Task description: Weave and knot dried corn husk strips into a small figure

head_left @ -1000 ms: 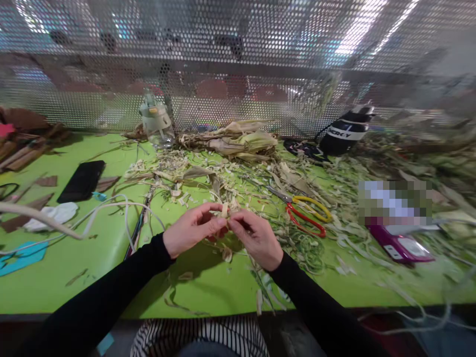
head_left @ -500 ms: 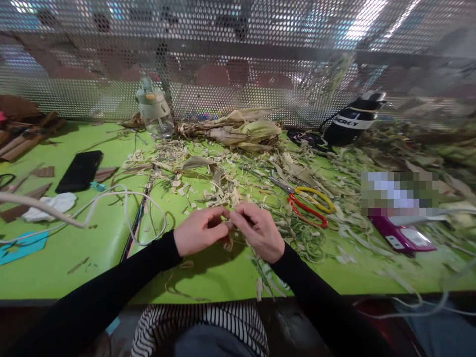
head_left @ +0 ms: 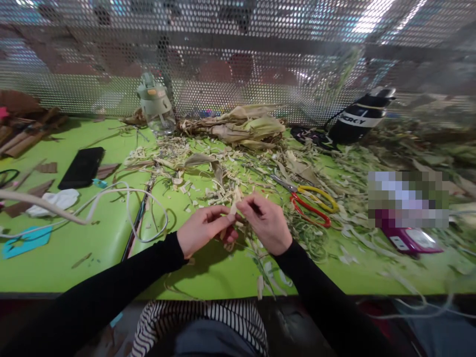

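Note:
Between my hands is a pale strip of corn husk, its upper end standing out above my fingertips. My left hand pinches the lower part of it between thumb and fingers, and a bit of pale husk shows below these fingers. The curled fingers of my right hand pinch at the strip's right edge; their exact grip is partly hidden. Cut husk scraps lie just beyond both hands. Right of my right hand are scissors with one yellow and one red handle, above a tangle of green strands.
A bundle of dried husks lies at the back by a perforated metal screen. A clear bottle and a black bottle stand there too. At left are a phone and a looping white cable.
My hands have drawn slightly apart, the right one shifting right. The pale husk strip now shows upright between the fingertips. The whole view has shifted a little.

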{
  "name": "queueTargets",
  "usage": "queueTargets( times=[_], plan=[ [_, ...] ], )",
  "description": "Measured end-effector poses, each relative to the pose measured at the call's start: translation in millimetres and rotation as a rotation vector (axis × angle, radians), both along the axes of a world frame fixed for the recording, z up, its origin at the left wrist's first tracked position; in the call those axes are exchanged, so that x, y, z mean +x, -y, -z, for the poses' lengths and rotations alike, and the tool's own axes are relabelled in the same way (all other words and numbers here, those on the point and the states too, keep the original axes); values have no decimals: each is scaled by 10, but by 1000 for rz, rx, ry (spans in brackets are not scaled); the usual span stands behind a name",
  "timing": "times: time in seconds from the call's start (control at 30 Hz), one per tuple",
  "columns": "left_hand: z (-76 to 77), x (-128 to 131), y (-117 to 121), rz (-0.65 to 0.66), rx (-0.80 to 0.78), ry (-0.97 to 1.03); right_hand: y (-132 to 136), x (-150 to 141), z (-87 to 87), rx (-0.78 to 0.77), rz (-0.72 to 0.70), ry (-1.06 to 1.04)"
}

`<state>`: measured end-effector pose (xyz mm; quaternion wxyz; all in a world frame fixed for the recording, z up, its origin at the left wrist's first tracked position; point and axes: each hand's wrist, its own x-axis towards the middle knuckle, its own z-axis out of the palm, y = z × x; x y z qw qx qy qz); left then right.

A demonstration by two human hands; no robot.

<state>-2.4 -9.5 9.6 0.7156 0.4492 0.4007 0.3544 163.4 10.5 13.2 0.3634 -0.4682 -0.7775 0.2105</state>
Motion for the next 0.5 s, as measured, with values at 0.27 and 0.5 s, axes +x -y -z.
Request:
queueTargets(
  times=[0.27, 0.5],
  plan=[
    [-3, -51, -47, -117, 142, -34, 63, 1, -24, 39, -260, 27],
    [-37, -103, -77, -85, 214, -43, 133, -14, -80, -81, -191, -123]
  ],
)
